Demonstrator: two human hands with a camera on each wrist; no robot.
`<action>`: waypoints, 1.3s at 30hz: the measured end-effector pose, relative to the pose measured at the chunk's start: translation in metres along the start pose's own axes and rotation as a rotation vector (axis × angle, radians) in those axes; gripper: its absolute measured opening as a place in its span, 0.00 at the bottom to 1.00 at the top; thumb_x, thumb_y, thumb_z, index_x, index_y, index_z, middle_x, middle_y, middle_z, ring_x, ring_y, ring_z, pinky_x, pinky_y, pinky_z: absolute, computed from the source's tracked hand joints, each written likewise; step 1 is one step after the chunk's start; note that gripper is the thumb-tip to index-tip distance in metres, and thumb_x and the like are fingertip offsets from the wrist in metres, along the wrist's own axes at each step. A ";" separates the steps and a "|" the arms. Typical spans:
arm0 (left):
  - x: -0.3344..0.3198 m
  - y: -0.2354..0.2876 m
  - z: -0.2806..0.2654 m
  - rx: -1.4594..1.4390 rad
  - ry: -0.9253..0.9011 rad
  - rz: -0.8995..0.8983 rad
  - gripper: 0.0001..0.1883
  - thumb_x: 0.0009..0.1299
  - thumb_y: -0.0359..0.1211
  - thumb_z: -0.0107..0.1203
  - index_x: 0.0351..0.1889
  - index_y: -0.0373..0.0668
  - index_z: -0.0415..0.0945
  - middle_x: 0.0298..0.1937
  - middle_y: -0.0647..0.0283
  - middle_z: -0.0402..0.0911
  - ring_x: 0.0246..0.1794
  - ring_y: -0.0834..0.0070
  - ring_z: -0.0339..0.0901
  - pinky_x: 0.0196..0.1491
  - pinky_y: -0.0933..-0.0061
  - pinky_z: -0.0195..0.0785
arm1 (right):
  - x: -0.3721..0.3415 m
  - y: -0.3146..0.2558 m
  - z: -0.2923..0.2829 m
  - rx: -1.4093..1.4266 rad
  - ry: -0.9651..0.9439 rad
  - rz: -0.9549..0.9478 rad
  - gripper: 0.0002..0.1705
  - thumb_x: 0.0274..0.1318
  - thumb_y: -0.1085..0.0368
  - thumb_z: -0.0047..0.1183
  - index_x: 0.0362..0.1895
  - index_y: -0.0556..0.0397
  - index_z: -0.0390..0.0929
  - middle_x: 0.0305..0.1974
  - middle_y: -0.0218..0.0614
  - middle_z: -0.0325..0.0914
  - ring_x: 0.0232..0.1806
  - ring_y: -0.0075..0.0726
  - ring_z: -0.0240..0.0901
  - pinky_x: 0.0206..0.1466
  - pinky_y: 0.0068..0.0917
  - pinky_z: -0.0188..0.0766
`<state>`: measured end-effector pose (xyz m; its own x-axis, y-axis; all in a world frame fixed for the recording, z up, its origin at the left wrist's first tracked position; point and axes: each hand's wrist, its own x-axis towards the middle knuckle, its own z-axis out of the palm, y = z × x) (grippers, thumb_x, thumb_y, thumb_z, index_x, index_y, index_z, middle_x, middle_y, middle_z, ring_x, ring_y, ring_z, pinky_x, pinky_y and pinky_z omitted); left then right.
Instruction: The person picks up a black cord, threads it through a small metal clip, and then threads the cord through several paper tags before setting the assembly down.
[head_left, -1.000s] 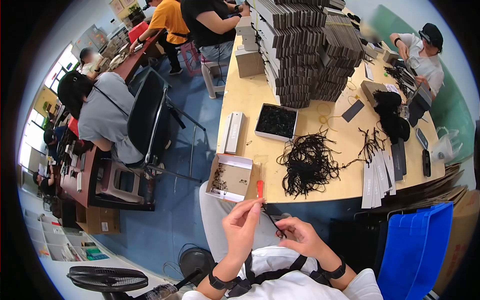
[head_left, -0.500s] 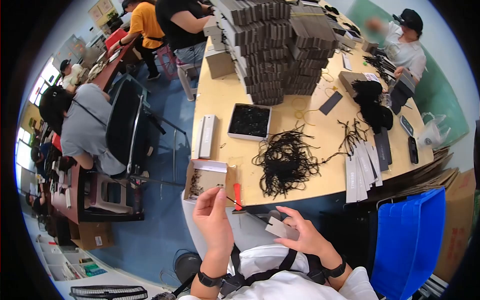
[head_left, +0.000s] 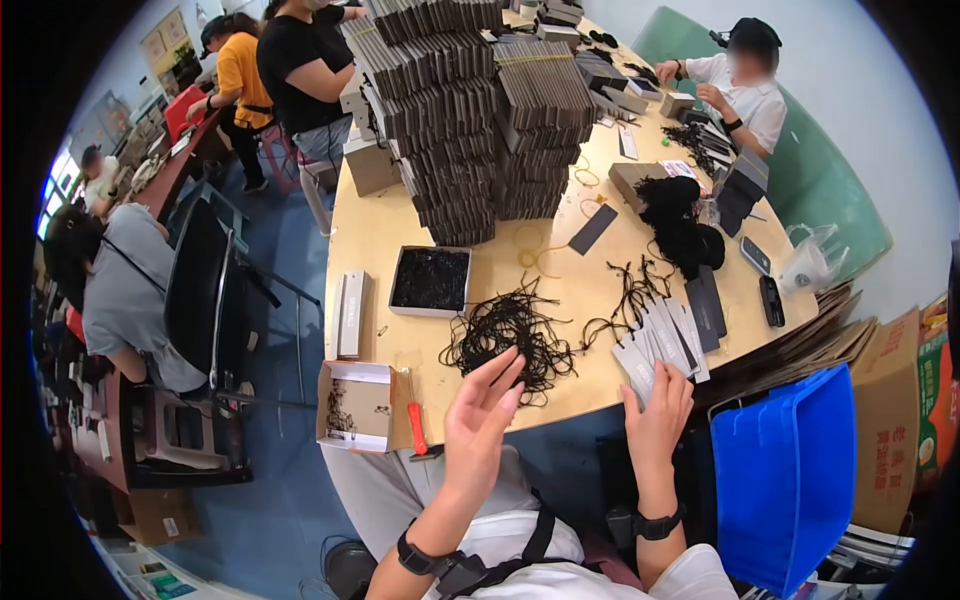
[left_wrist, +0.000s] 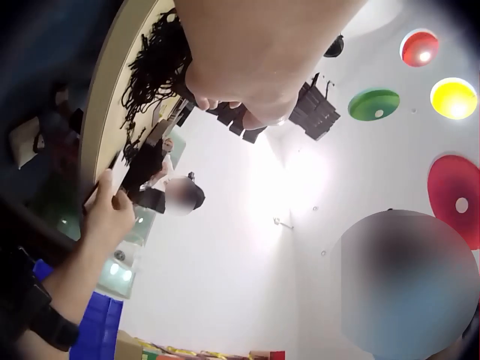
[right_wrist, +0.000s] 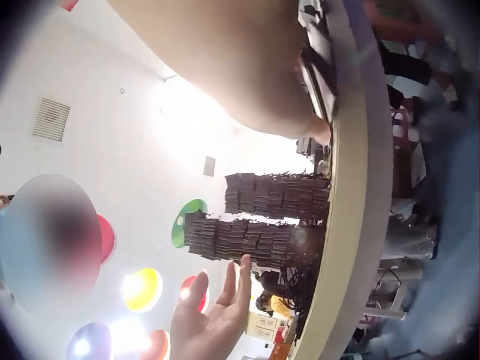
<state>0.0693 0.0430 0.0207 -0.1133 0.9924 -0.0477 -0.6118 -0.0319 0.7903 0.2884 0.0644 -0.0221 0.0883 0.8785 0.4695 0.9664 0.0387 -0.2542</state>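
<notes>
My left hand (head_left: pixel 474 440) is raised at the table's front edge, fingers spread and holding nothing, its fingertips over the near side of the tangled black cords (head_left: pixel 510 335). In the right wrist view the left hand (right_wrist: pixel 214 319) shows the same spread fingers. My right hand (head_left: pixel 657 420) rests its fingers on the near ends of the fanned grey tags (head_left: pixel 655 335), which have black cords at their far ends. The left wrist view shows the right hand (left_wrist: pixel 109 217) at the table edge; whether it pinches a tag there is unclear.
A box of small black pieces (head_left: pixel 430 280), an open carton (head_left: pixel 360 400) and a red-handled tool (head_left: pixel 416 425) stand left of the cords. Tall grey stacks (head_left: pixel 440 150) rise behind. A blue bin (head_left: pixel 790 480) is at right; a person (head_left: pixel 745 95) sits across the table.
The left hand has let go of the cord it pinched and spread its fingers. The right hand, which held a grey tag, has moved forward onto the fanned tags. The head view has shifted right.
</notes>
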 end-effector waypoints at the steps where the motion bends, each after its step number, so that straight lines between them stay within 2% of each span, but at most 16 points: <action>1: -0.003 0.004 -0.007 0.020 0.035 0.024 0.21 0.69 0.25 0.50 0.61 0.31 0.63 0.63 0.51 0.67 0.66 0.64 0.63 0.65 0.65 0.58 | -0.002 0.001 0.005 -0.042 -0.033 0.020 0.27 0.48 0.64 0.61 0.53 0.59 0.71 0.51 0.44 0.68 0.53 0.51 0.63 0.53 0.43 0.61; 6: -0.023 0.040 -0.039 0.134 0.250 0.185 0.17 0.68 0.26 0.49 0.55 0.35 0.68 0.61 0.52 0.70 0.63 0.64 0.68 0.62 0.68 0.63 | 0.000 0.002 0.022 -0.052 -0.065 0.070 0.26 0.52 0.65 0.57 0.55 0.58 0.70 0.55 0.44 0.66 0.57 0.51 0.60 0.57 0.46 0.57; 9: -0.033 0.062 -0.044 0.198 0.322 0.229 0.15 0.68 0.26 0.48 0.53 0.35 0.69 0.59 0.53 0.72 0.60 0.66 0.70 0.58 0.72 0.66 | 0.007 0.008 0.025 -0.220 0.022 0.031 0.26 0.51 0.67 0.57 0.57 0.55 0.70 0.58 0.41 0.66 0.58 0.48 0.60 0.60 0.42 0.58; 13: -0.037 0.076 -0.056 0.245 0.351 0.275 0.13 0.68 0.27 0.49 0.50 0.35 0.70 0.56 0.54 0.75 0.54 0.72 0.74 0.50 0.78 0.68 | 0.011 0.017 0.028 -0.218 0.002 0.016 0.27 0.50 0.67 0.57 0.56 0.53 0.70 0.54 0.37 0.69 0.56 0.45 0.63 0.57 0.41 0.60; 17: -0.039 0.092 -0.083 0.314 0.417 0.340 0.11 0.69 0.27 0.50 0.49 0.36 0.71 0.51 0.57 0.77 0.49 0.76 0.75 0.48 0.78 0.67 | 0.021 0.029 0.032 -0.183 0.047 -0.013 0.27 0.47 0.69 0.57 0.56 0.53 0.70 0.49 0.40 0.73 0.52 0.48 0.66 0.55 0.41 0.62; 22: -0.041 0.096 -0.108 0.520 0.549 0.352 0.08 0.70 0.26 0.49 0.45 0.35 0.74 0.46 0.61 0.79 0.46 0.78 0.75 0.45 0.79 0.67 | 0.032 0.041 0.039 -0.183 0.013 -0.067 0.29 0.48 0.67 0.58 0.58 0.55 0.69 0.52 0.41 0.72 0.52 0.48 0.65 0.57 0.41 0.61; 24: -0.043 0.091 -0.125 1.023 0.556 0.354 0.08 0.67 0.23 0.51 0.41 0.39 0.78 0.46 0.58 0.80 0.48 0.77 0.76 0.42 0.77 0.69 | 0.034 0.031 0.042 -0.178 -0.005 -0.082 0.30 0.49 0.67 0.59 0.58 0.55 0.69 0.52 0.41 0.72 0.53 0.48 0.65 0.58 0.41 0.61; 26: -0.042 0.087 -0.130 1.186 0.581 0.371 0.08 0.63 0.22 0.54 0.37 0.43 0.80 0.40 0.60 0.79 0.44 0.72 0.77 0.38 0.74 0.71 | 0.036 0.013 0.038 -0.298 0.151 -0.135 0.30 0.50 0.66 0.58 0.59 0.55 0.68 0.53 0.42 0.72 0.56 0.49 0.64 0.59 0.40 0.60; 27: -0.040 0.084 -0.132 1.386 0.481 0.398 0.09 0.61 0.22 0.55 0.38 0.42 0.80 0.38 0.61 0.79 0.41 0.70 0.76 0.37 0.73 0.70 | 0.038 -0.006 0.033 -0.232 0.176 -0.138 0.23 0.51 0.68 0.56 0.53 0.56 0.73 0.50 0.43 0.74 0.55 0.52 0.65 0.58 0.42 0.61; 28: -0.037 0.082 -0.133 1.581 0.372 0.422 0.10 0.59 0.22 0.57 0.38 0.42 0.80 0.36 0.62 0.78 0.37 0.67 0.75 0.37 0.72 0.69 | 0.038 -0.023 0.030 -0.229 0.174 -0.144 0.23 0.51 0.68 0.56 0.53 0.56 0.73 0.50 0.43 0.74 0.55 0.52 0.65 0.58 0.42 0.61; 30: -0.028 0.078 -0.132 1.640 0.352 0.408 0.09 0.56 0.24 0.59 0.35 0.44 0.80 0.32 0.64 0.76 0.35 0.62 0.72 0.37 0.69 0.69 | 0.033 -0.055 0.025 0.316 -0.085 -0.406 0.13 0.50 0.71 0.54 0.43 0.57 0.78 0.47 0.42 0.75 0.52 0.50 0.68 0.55 0.40 0.64; 32: -0.020 0.074 -0.135 1.810 0.255 0.327 0.06 0.57 0.26 0.60 0.31 0.42 0.76 0.33 0.63 0.74 0.36 0.64 0.71 0.34 0.65 0.69 | 0.028 -0.086 0.027 0.638 -0.327 -0.581 0.07 0.47 0.74 0.53 0.33 0.55 0.78 0.44 0.39 0.76 0.49 0.44 0.70 0.52 0.35 0.67; 34: -0.016 0.071 -0.138 1.820 0.228 0.306 0.06 0.57 0.26 0.60 0.30 0.41 0.74 0.33 0.62 0.73 0.37 0.64 0.71 0.35 0.64 0.69 | 0.027 -0.114 0.025 0.674 -0.443 -0.761 0.06 0.45 0.75 0.53 0.30 0.53 0.76 0.40 0.34 0.75 0.44 0.38 0.70 0.46 0.31 0.67; 35: -0.014 0.070 -0.139 1.831 0.205 0.282 0.06 0.57 0.27 0.60 0.29 0.41 0.73 0.32 0.61 0.72 0.37 0.64 0.70 0.35 0.64 0.69 | 0.027 -0.124 0.026 0.673 -0.442 -0.760 0.06 0.45 0.75 0.53 0.30 0.53 0.76 0.40 0.34 0.75 0.44 0.38 0.70 0.46 0.31 0.67; 37: -0.012 0.066 -0.142 1.824 0.196 0.277 0.06 0.57 0.27 0.59 0.29 0.40 0.72 0.32 0.61 0.72 0.38 0.63 0.71 0.35 0.64 0.69 | 0.028 -0.135 0.028 0.645 -0.541 -0.919 0.04 0.45 0.73 0.55 0.29 0.52 0.75 0.36 0.31 0.72 0.39 0.37 0.68 0.41 0.31 0.66; 39: -0.012 0.066 -0.143 1.819 0.196 0.268 0.07 0.57 0.26 0.59 0.30 0.40 0.71 0.32 0.60 0.72 0.38 0.63 0.71 0.36 0.64 0.70 | 0.028 -0.137 0.035 0.634 -0.586 -0.923 0.05 0.44 0.71 0.58 0.29 0.52 0.75 0.35 0.30 0.72 0.39 0.37 0.68 0.41 0.31 0.66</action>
<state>-0.0816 0.0118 -0.0143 -0.2128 0.9525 0.2178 0.9156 0.1166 0.3848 0.1503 0.1003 -0.0034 -0.8324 0.4754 0.2847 0.3119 0.8266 -0.4684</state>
